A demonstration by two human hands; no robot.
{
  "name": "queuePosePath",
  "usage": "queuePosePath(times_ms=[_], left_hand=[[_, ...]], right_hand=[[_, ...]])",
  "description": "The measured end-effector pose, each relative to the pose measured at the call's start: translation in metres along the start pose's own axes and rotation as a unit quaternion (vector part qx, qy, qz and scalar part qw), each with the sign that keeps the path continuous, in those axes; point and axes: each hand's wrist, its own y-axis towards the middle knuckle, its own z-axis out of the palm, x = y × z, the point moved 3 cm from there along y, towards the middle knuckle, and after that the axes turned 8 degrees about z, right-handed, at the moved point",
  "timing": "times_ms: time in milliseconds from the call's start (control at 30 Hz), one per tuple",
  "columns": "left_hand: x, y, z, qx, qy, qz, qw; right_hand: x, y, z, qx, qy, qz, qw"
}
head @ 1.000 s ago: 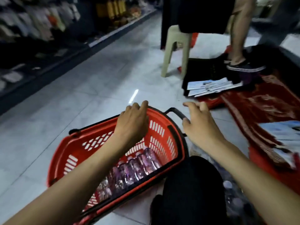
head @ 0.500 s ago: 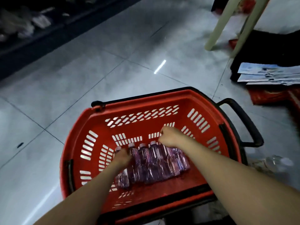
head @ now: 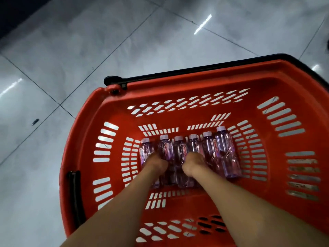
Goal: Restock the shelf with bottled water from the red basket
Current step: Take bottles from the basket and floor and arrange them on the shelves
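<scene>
Glossy grey tiled floor filling view, dark grout lines crossing diagonally, strip light reflections glinting, dark strip sitting at top-left corner.

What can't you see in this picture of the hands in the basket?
All in the head view:
- Fingers: curled under the left hand and right hand, so the grip on the bottles is unclear.
- Bottle bottoms: covered by the forearms.
- Labels: too blurred to read.
- Basket: right side and near rim cut off by the picture's edges.
- Shelf: not in the picture.
</scene>
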Motion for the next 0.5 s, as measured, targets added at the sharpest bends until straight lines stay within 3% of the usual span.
queuePosePath(times_ms=[233,500], left_hand=[[-0.011,0.001,0.001,0.071,-0.025,-0.087,0.993],[-0.008,0.006,0.004,0.094,-0.03,-0.098,0.99]], right_hand=[[-0.006,0.0,0.018,-0.083,0.013,0.01,0.996],[-0.004,-0.001,0.023,-0.028,0.06,-0.019,0.998]])
